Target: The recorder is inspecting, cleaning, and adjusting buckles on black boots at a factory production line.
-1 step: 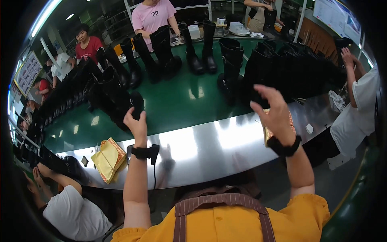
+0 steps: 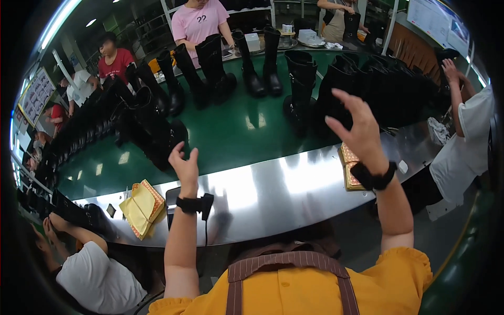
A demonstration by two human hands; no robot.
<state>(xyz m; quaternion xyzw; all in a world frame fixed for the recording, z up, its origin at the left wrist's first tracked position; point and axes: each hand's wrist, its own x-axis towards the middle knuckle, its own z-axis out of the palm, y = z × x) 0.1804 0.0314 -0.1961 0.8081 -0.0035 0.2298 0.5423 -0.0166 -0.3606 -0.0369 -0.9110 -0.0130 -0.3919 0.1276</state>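
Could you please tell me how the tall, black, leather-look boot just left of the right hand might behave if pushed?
The tall black boot could tip, standing much taller than wide. Its creased shaft probably flexes. The glossy green tabletop might let it slide.

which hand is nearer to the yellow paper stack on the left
Left: the left hand is beyond the yellow paper stack and to its right; the right hand is much farther right.
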